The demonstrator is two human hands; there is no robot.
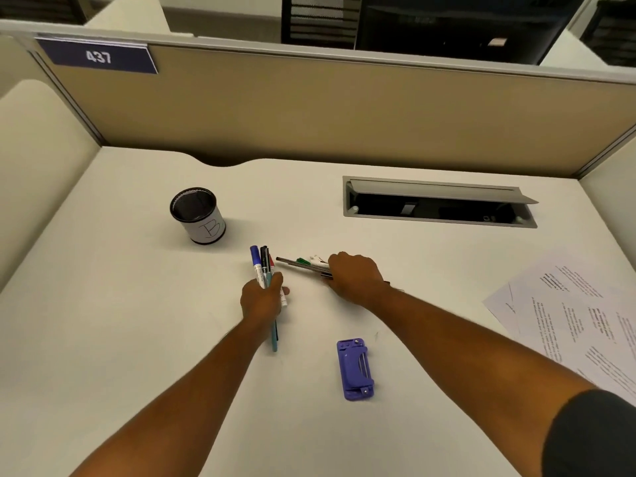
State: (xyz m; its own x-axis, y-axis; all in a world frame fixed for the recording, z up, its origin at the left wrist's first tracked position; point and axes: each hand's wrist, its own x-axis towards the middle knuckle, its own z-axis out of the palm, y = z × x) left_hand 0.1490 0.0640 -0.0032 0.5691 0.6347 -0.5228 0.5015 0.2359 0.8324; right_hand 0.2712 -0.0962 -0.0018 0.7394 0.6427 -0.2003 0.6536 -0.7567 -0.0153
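Observation:
My left hand (261, 299) grips a bunch of pens and markers (262, 266), with blue and black caps pointing away from me and a teal pen sticking out behind the wrist. My right hand (356, 278) lies over a second bunch of pens (301, 265) on the white desk (137, 321), its fingers curled round them; grey, green and white ends stick out to the left. A black mesh pen cup (198, 215) with a white label marked "B" stands upright and empty at the back left, apart from both hands.
A purple hole punch (355, 369) lies near the front, between my forearms. Printed paper sheets (578, 311) lie at the right edge. An open cable hatch (438, 203) is set into the desk at the back right. Tan partition walls enclose the desk.

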